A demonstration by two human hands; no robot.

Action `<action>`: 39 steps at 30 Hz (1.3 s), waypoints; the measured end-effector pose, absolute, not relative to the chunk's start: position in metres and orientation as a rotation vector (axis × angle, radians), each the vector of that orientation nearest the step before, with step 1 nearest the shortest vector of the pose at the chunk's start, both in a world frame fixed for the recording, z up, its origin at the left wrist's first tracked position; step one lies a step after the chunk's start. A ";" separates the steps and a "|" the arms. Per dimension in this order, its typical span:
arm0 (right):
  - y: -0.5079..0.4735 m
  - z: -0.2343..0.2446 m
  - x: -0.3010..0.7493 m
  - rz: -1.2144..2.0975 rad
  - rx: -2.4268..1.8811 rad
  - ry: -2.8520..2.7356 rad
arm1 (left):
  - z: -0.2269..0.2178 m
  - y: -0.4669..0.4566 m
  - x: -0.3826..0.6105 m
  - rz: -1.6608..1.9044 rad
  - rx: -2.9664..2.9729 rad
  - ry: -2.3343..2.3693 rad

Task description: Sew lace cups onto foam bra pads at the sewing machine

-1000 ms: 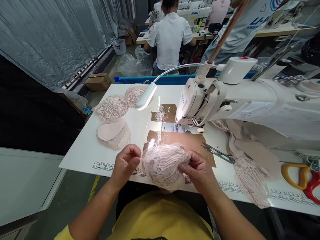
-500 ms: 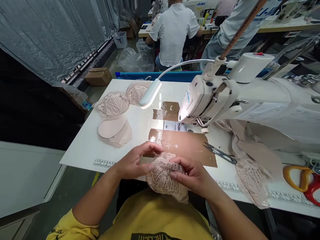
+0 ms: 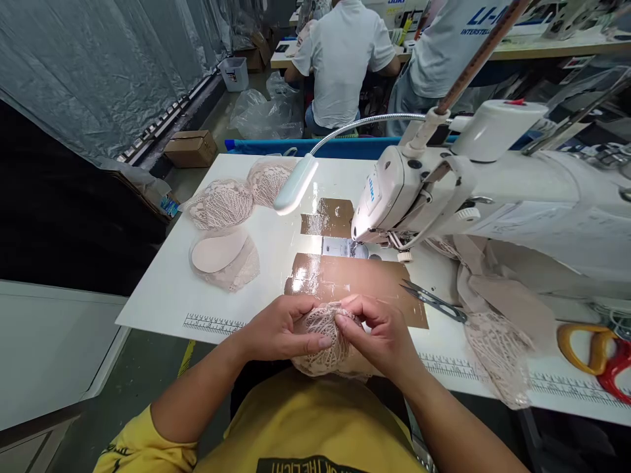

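Observation:
A pale pink lace bra cup [image 3: 325, 341] is held at the near edge of the white sewing table [image 3: 162, 289]. My left hand [image 3: 280, 332] grips its left side, thumb across the lace. My right hand [image 3: 379, 335] pinches its right side with curled fingers. Both hands meet over the cup, which bulges below them toward my yellow shirt. The sewing machine head [image 3: 394, 197] stands behind the hands, its needle area lit by a gooseneck lamp [image 3: 296, 184].
Lace cups [image 3: 231, 200] and a padded insert [image 3: 219, 253] lie at the table's left. Thread snips [image 3: 434, 301] rest right of the brown tape patch. More lace and beige fabric [image 3: 497, 328] pile at right, beside orange-handled scissors [image 3: 586, 345]. People sit at benches behind.
The lace cup was spread wide between my hands. Both hands have closed in together and bunched it at the table edge.

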State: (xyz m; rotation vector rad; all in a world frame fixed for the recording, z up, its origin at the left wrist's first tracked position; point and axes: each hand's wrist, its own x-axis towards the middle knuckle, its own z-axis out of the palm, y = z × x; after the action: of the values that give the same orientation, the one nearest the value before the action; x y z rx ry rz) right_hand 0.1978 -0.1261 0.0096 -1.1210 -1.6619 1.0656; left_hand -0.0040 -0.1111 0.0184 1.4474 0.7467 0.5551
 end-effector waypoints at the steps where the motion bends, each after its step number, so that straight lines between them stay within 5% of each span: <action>1: -0.126 0.009 0.198 1.066 -1.124 -1.666 | 0.020 -0.110 -0.004 0.568 1.451 0.769; 39: -0.111 0.016 0.215 1.313 -1.177 -1.760 | 0.018 -0.096 0.009 0.507 1.399 0.806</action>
State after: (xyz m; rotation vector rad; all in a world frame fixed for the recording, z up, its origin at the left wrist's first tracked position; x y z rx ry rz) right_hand 0.2148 -0.1109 0.0164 -1.1769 -1.7601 1.3130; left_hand 0.0093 -0.0956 0.0177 1.3986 0.8058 0.5073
